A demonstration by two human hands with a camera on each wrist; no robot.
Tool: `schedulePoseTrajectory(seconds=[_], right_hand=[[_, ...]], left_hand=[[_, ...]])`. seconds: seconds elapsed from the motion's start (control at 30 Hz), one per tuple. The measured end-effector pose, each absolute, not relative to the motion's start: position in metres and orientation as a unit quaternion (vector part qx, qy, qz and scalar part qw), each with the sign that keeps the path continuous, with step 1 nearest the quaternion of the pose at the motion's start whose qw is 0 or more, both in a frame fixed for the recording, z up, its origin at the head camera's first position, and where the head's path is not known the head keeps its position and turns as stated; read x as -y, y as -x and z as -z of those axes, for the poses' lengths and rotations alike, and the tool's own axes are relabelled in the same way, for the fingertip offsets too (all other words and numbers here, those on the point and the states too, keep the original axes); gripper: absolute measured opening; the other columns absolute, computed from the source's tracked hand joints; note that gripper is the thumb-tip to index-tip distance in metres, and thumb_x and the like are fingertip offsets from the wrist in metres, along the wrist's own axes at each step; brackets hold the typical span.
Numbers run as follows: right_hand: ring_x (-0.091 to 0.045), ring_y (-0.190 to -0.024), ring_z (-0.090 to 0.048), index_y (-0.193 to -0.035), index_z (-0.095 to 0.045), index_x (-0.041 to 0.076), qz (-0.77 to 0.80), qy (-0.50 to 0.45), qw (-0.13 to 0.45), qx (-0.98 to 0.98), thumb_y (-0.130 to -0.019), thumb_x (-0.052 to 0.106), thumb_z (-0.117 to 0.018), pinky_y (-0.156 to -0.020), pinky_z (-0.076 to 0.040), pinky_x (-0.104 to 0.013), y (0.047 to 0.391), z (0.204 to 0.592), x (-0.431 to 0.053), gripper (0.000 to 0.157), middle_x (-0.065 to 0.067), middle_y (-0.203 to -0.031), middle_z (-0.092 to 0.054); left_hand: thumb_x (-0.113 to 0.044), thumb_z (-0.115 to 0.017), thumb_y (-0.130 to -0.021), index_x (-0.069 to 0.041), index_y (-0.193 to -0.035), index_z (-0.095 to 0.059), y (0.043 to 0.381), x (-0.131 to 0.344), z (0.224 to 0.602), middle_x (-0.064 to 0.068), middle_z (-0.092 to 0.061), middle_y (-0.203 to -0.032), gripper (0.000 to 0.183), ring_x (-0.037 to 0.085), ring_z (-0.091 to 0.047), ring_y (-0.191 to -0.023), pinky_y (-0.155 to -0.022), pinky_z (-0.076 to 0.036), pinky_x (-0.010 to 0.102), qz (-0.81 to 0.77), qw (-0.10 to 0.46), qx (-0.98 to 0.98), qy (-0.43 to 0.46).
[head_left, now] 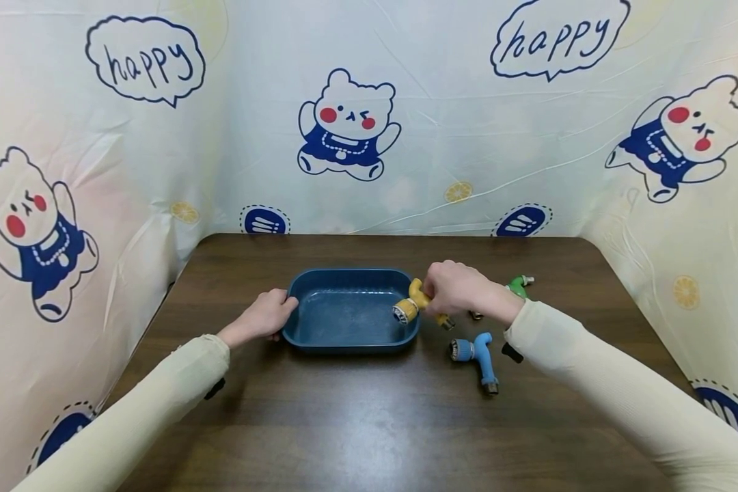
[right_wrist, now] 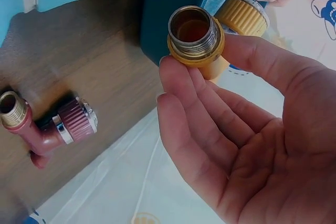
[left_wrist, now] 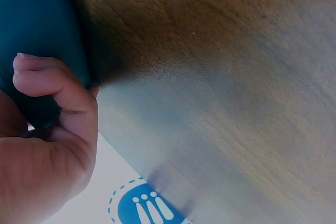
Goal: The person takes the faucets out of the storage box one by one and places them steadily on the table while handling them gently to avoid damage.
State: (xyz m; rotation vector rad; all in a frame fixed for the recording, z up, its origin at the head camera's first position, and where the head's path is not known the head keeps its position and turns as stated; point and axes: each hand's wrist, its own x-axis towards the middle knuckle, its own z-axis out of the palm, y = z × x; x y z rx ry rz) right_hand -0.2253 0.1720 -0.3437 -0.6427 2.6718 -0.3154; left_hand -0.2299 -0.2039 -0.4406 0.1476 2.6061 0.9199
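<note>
My left hand (head_left: 264, 314) grips the left end of a dark blue rectangular tray (head_left: 350, 349), thumb at the rim. In the left wrist view its curled fingers hold the tray wall (left_wrist: 42, 19). Pinched between thumb and fingertips of my right hand (head_left: 458, 290) is a yellow tap (head_left: 417, 294), over the tray's right end. The right wrist view looks into the tap's threaded metal inlet (right_wrist: 193, 27). Closer to me lies a blue tap (head_left: 482, 359). A dark red tap (right_wrist: 44, 137) lies on the table, mostly hidden by my right hand in the head view.
Behind my right wrist lies a green tap (head_left: 519, 285), partly covered by the arm. Everything stands on a dark brown wooden table (head_left: 344, 437). A printed cloth (head_left: 430, 123) with bears hangs along the back and both sides.
</note>
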Motion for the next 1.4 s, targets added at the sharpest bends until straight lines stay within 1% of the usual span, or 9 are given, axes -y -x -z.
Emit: schedulePoseTrajectory(seconds=[0.23, 0.4, 0.63, 0.9, 1.17, 1.4], right_hand=[[-0.016, -0.062, -0.06, -0.078, -0.074, 0.014, 0.113, 0.226, 0.181, -0.951, -0.087, 0.019, -0.082, -0.054, -0.049, -0.029, 0.224, 0.344, -0.177, 0.013, 0.001, -0.072, -0.066], [-0.016, -0.063, -0.06, -0.079, -0.074, 0.013, 0.118, 0.229, 0.183, -0.949, -0.087, 0.018, -0.081, -0.055, -0.05, -0.029, 0.223, 0.344, -0.181, 0.012, 0.0, -0.073, -0.066], [-0.015, -0.059, -0.057, -0.074, -0.072, 0.014, 0.12, 0.23, 0.18, -0.949, -0.087, 0.018, -0.081, -0.052, -0.047, -0.028, 0.219, 0.346, -0.187, 0.016, 0.001, -0.068, -0.063], [-0.015, -0.058, -0.056, -0.071, -0.07, 0.014, 0.122, 0.23, 0.169, -0.951, -0.086, 0.016, -0.079, -0.051, -0.046, -0.029, 0.216, 0.347, -0.194, 0.018, 0.001, -0.067, -0.062], [-0.015, -0.061, -0.057, -0.074, -0.072, 0.014, 0.125, 0.22, 0.17, -0.953, -0.087, 0.016, -0.078, -0.053, -0.048, -0.029, 0.212, 0.346, -0.198, 0.014, 0.001, -0.069, -0.063], [-0.015, -0.062, -0.058, -0.081, -0.074, 0.011, 0.136, 0.215, 0.166, -0.953, -0.088, 0.016, -0.079, -0.055, -0.051, -0.029, 0.209, 0.347, -0.202, 0.01, 0.0, -0.073, -0.063]], left_hand=[[-0.02, -0.037, -0.109, 0.002, -0.1, -0.06, 0.231, 0.204, 0.44, 0.011, -0.06, -0.067, 0.033, 0.02, -0.061, -0.049, -0.047, -0.054, 0.03, -0.324, 0.184, -0.926, -0.053], [-0.02, -0.038, -0.109, 0.002, -0.1, -0.06, 0.23, 0.204, 0.44, 0.011, -0.06, -0.067, 0.033, 0.02, -0.061, -0.048, -0.046, -0.054, 0.03, -0.324, 0.181, -0.927, -0.055], [-0.021, -0.037, -0.109, 0.001, -0.097, -0.059, 0.23, 0.204, 0.441, 0.011, -0.06, -0.067, 0.033, 0.021, -0.061, -0.048, -0.046, -0.054, 0.031, -0.327, 0.181, -0.926, -0.056], [-0.021, -0.037, -0.109, 0.002, -0.101, -0.06, 0.229, 0.204, 0.442, 0.012, -0.06, -0.068, 0.033, 0.021, -0.061, -0.049, -0.047, -0.055, 0.032, -0.328, 0.186, -0.925, -0.053], [-0.021, -0.037, -0.11, 0.001, -0.1, -0.059, 0.23, 0.204, 0.441, 0.012, -0.06, -0.069, 0.032, 0.021, -0.061, -0.05, -0.047, -0.054, 0.031, -0.325, 0.186, -0.926, -0.048], [-0.021, -0.037, -0.11, 0.001, -0.1, -0.06, 0.23, 0.204, 0.441, 0.012, -0.06, -0.068, 0.033, 0.02, -0.062, -0.049, -0.047, -0.055, 0.032, -0.324, 0.184, -0.927, -0.05]])
